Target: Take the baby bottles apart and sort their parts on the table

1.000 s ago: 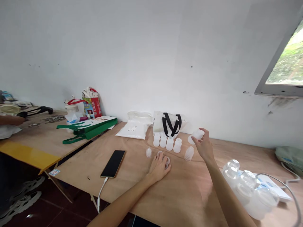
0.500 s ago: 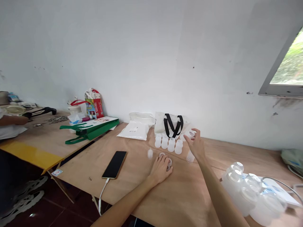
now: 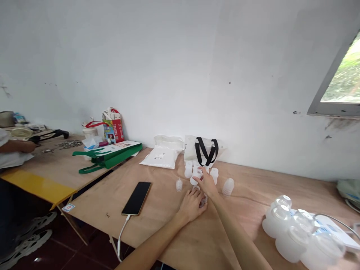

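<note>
My right hand (image 3: 207,182) grips a small translucent white bottle (image 3: 196,174), its fingers near the neck, just in front of a row of similar bottles (image 3: 188,170). Nearer to me, my left hand (image 3: 192,204) lies on the table with curled fingers over clear round plastic pieces (image 3: 203,201); they are partly covered, so their exact kind cannot be made out. A ribbed clear piece (image 3: 179,185) stands left of my hands, and a ribbed translucent piece (image 3: 228,187) stands to the right.
A phone (image 3: 137,198) on a white cable lies at left. Behind are a white plastic packet (image 3: 159,156) and a white bag with black handles (image 3: 191,148). Larger bottles with clear domed caps (image 3: 294,240) stand at right. Another person's arm (image 3: 17,147) shows at the far-left table.
My right hand has moved left and toward me with the bottle, from beside the bag to the front of the row. My left hand has stayed nearly in place.
</note>
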Action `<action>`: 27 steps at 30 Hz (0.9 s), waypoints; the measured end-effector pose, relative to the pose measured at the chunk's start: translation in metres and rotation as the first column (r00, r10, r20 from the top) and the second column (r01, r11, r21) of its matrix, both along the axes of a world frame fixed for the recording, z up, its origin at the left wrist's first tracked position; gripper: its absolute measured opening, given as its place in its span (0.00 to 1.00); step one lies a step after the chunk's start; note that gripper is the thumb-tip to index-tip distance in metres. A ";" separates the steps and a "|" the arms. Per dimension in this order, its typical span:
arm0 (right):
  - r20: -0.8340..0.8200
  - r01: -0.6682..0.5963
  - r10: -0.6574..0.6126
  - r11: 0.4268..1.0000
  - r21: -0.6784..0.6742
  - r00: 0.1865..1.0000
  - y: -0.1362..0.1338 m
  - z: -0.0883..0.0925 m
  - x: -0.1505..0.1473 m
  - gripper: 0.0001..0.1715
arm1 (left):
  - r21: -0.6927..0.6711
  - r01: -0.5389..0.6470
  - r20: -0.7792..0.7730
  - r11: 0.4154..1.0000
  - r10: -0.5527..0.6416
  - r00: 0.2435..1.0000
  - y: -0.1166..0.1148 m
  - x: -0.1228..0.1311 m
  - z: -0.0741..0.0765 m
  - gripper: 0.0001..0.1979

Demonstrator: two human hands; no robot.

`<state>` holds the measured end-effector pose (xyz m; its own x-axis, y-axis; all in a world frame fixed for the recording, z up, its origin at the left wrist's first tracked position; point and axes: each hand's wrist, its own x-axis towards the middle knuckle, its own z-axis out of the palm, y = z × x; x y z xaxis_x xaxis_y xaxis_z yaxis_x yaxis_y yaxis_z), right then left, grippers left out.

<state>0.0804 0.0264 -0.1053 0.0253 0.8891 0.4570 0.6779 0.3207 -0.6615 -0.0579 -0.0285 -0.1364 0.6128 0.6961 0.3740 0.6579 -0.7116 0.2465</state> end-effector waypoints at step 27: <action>-0.210 -0.021 -0.004 0.993 -0.114 0.978 -0.002 -0.056 0.034 0.16 | 0.029 -0.065 0.037 0.997 0.064 0.997 0.004 0.003 0.003 0.10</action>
<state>0.1145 0.0244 -0.1617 0.1019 0.9361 0.3367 0.5179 0.2390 -0.8214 -0.0547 -0.0248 -0.1332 0.5529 0.7215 0.4168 0.6934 -0.6758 0.2501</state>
